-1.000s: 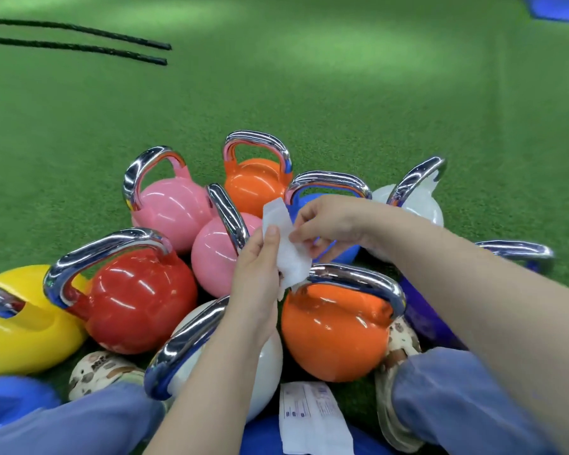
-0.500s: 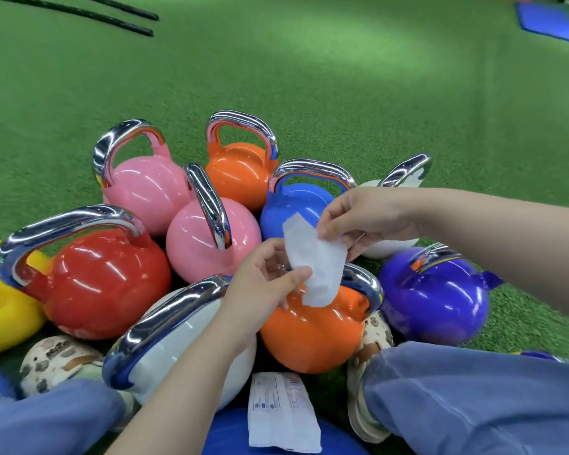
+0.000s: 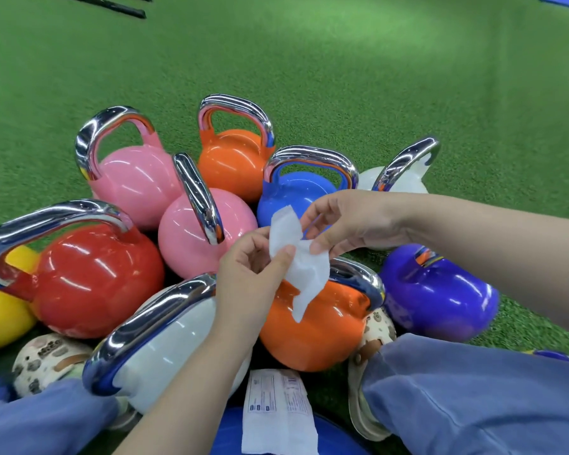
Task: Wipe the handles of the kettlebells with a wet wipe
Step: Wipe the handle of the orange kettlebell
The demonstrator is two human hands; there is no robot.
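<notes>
holding, left hand (image 3: 250, 274): pinching the lower left edge of the wet wipe (image 3: 298, 264) between thumb and fingers, palm turned up.
holding, right hand (image 3: 345, 224): pinching the wipe's upper right edge with thumb and fingertips.
wet wipe: white, crumpled, stretched between both hands, loose corner dangling over the near orange kettlebell (image 3: 312, 326), not touching any handle.
near orange kettlebell: directly under the wipe, chrome handle (image 3: 358, 279) partly hidden behind it.
white kettlebell (image 3: 174, 349): just left of the orange one, beneath the left forearm.
others: red kettlebell (image 3: 92, 277), two pink, a far orange, blue kettlebell (image 3: 293, 195), purple kettlebell (image 3: 437, 290), clustered on green turf (image 3: 342, 67).
wipe packet (image 3: 278, 412): lying flat between the knees.
</notes>
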